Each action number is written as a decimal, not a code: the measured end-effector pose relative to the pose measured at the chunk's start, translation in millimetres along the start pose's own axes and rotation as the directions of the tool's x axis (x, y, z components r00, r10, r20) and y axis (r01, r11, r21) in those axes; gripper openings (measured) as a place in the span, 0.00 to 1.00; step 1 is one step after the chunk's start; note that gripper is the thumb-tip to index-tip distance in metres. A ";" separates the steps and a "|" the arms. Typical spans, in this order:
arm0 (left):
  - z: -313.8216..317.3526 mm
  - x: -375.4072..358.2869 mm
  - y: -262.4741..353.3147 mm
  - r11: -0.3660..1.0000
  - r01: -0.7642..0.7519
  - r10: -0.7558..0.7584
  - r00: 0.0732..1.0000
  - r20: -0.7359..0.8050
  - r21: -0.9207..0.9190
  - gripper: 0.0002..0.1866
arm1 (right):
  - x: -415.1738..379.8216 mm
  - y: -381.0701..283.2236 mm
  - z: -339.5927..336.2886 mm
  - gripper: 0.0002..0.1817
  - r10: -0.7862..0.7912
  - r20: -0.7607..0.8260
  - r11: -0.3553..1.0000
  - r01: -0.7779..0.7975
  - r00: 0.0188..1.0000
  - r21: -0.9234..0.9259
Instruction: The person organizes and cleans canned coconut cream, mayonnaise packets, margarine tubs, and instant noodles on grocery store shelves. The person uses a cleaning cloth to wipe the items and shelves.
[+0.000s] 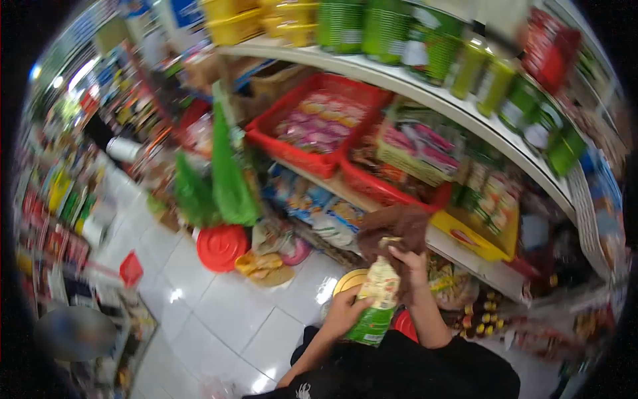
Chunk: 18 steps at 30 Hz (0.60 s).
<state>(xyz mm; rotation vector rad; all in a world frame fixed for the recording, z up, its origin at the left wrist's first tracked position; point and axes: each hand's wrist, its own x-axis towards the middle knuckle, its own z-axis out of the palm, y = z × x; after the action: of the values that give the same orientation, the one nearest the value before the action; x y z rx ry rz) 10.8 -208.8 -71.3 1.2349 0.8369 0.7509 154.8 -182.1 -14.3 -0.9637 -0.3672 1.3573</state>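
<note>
The person, in a black shirt, holds a green and cream packet low in front of the body, above the tiled floor. The left hand grips the packet's left edge, fingers clamped on it with the thumb across its front. The right hand is at the packet's upper end, thumb and fingers bent around a brown cloth that hangs against the packet; how tightly they close is hard to tell in the blur. The packet is tilted, its green end down.

A yellow round lid shows just beyond the left hand, and part of a red round object shows between the forearms. The front edge of the lower shelf runs near the right hand, leaving little room on that side. To the left, bare tiles give open room up to the red lid and the yellow bag on the floor.

Farther in, the lower shelf bears a yellow display box at its right end and red baskets of packets left of it. Green plastic bags hang beyond its left end. Above, green cans and bottles line the front edge of the white upper shelf.
</note>
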 end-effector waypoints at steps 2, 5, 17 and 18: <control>4.8 -2.7 2.4 1.000 -0.007 0.006 0.992 -0.129 -0.004 0.21 | 13.7 4.9 -13.2 0.19 -0.105 -0.037 0.994 0.105 0.994 -0.025; 0.4 -11.4 29.1 0.882 -0.118 0.177 0.980 -0.090 0.456 0.34 | 18.9 -2.4 -11.4 0.18 -0.378 -0.099 0.923 0.383 0.920 0.029; -19.0 -12.0 11.0 0.936 -0.346 0.348 0.937 -0.025 0.063 0.42 | 21.5 -0.3 -28.7 0.26 -0.144 0.389 0.917 -0.025 0.910 0.399; -19.0 -13.4 6.7 0.939 -0.339 0.331 0.936 -0.119 -0.057 0.42 | 14.3 2.9 -27.2 0.27 -0.163 0.374 0.955 0.050 0.913 0.293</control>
<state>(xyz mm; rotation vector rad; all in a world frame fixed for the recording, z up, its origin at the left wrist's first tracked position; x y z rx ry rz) -12.6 -209.8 -65.3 1.2926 0.6826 1.1241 175.9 -179.0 -36.7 -0.4246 -0.5106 1.4544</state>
